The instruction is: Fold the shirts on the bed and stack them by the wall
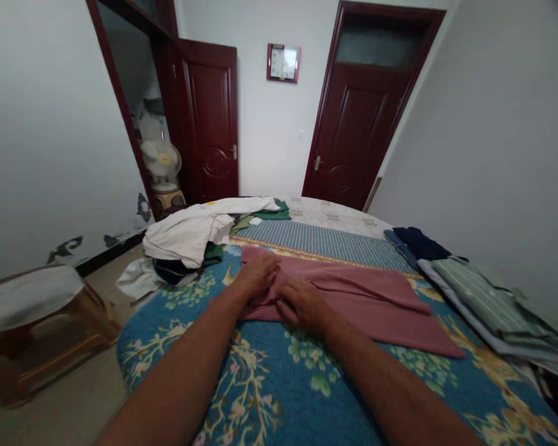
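A pair of dusty-pink trousers (pixel 353 286) lies lengthwise across the bed, its two legs reaching to the right, one partly over the other. At the left end, my left hand (pixel 259 275) is closed on the cloth, fingers pointing right. Close beside it, my right hand (pixel 303 302) has its fingers curled into the same cloth, with the thumb side partly hidden. Folds bunch up between the two hands.
A blue floral bedspread (pixel 255 396) covers the bed. White clothes (pixel 181 235) lie heaped at the left edge, and folded clothes (pixel 483 291) are stacked at the right. A wooden stool (pixel 69 353) stands left of the bed. Two dark red doors (pixel 209 118) are beyond.
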The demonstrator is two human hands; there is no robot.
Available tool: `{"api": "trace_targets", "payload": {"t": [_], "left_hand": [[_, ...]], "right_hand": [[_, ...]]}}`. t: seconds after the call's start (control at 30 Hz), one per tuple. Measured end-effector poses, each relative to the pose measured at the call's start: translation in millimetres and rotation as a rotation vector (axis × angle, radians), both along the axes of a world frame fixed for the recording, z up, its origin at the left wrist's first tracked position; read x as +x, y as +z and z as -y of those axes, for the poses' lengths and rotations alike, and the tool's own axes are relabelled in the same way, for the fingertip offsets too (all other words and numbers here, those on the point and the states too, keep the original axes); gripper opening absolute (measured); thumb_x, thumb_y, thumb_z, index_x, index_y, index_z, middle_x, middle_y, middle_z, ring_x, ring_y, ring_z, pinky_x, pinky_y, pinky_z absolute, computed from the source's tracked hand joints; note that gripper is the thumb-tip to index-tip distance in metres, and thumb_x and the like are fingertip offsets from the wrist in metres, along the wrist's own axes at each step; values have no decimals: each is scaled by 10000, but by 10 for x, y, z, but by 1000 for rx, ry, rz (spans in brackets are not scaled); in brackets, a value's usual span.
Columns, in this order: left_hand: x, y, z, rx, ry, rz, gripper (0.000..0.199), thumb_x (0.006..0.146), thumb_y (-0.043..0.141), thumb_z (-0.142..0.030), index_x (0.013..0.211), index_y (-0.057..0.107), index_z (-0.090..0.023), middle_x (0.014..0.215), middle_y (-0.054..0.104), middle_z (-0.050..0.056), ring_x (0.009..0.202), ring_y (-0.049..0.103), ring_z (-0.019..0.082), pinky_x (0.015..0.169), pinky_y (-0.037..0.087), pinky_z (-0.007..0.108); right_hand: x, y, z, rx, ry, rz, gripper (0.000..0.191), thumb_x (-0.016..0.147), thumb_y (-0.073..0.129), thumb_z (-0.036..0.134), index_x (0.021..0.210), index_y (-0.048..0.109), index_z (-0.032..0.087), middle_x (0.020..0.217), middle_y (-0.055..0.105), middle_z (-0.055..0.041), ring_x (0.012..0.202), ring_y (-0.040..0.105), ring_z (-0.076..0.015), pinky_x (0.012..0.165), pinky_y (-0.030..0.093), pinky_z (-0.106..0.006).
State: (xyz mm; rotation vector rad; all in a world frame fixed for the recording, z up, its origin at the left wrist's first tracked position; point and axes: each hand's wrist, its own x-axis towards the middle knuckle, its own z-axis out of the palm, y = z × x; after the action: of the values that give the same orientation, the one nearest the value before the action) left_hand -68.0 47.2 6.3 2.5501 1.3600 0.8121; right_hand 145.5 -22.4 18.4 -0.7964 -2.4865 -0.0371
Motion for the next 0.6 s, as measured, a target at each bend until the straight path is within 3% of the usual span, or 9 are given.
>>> {"api": "trace_targets", "payload": {"t": [0.07,0.13,0.2,0.27,0.4,0.6], "left_hand": [[-19,8,15,43,103,-83,361,973,588,-247,1319,677,-189,1377,682,125,1304,603,261,1158,444,389],[-82,57,10,71,325,-98,331,1002,550,-268,1295,675,-180,1365,678,141,1294,609,271,1137,452,388],[-176,114,-26,76,578,-80,364,1022,522,-306,1334,647,-168,1354,676,166,1273,625,293,1091,473,395],[-274,149,-92,12,730,-83,440,1003,561,-368,1374,611,-137,1312,693,200,1237,652,329,1028,501,407],[-385,127,-268,-197,737,-13,510,968,603,-380,1413,579,-134,1267,741,200,1167,711,330,942,528,388],[-482,34,-445,-127,680,141,455,959,561,-220,1410,610,-175,1325,744,155,1199,716,285,982,526,366]], "right_hand": [[82,0,-62,16,-77,-118,197,1000,561,231,1133,700,185,1129,719,-112,1072,615,-252,1005,468,-381],[217,-34,-183,10,-233,-169,291,1020,509,206,1245,690,174,1227,714,-133,1157,614,-259,1071,452,-394],[389,-89,-332,-39,-411,-115,334,1037,476,213,1289,691,169,1276,710,-147,1203,618,-268,1100,443,-407],[558,-145,-463,-113,-548,-24,344,1047,465,242,1277,710,169,1310,707,-152,1245,618,-275,1119,434,-412],[724,-198,-578,-202,-636,43,359,1041,481,299,1276,726,181,1429,668,-143,1361,570,-273,1174,395,-403],[687,-161,-555,-276,-680,71,459,1015,504,396,1407,665,219,1572,565,-130,1456,489,-303,1223,326,-494]]}}
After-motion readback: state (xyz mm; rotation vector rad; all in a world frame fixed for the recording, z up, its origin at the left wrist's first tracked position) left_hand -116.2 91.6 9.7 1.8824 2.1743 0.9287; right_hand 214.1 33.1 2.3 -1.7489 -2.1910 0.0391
